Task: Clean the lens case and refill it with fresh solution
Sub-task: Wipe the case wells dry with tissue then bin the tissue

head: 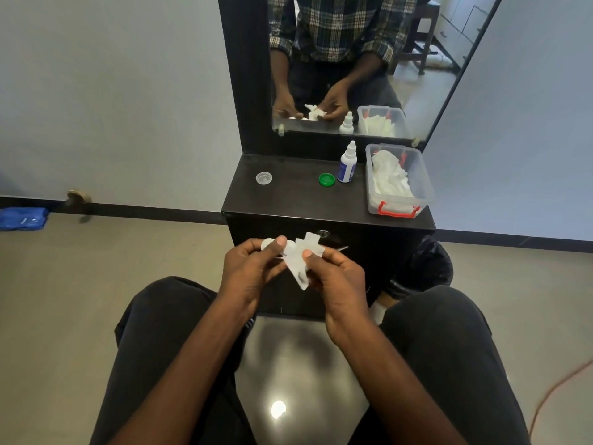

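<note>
Left hand (253,268) is gripping the small white plastic lens case (269,244); right hand (337,274) is pinching a crumpled white tissue (300,261) against it.

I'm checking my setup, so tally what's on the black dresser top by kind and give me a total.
Loose caps: 2, a clear cap and a green cap
Dropper bottles: 1, the solution bottle
Plastic bins: 1, the tissue bin
Total: 4
</note>
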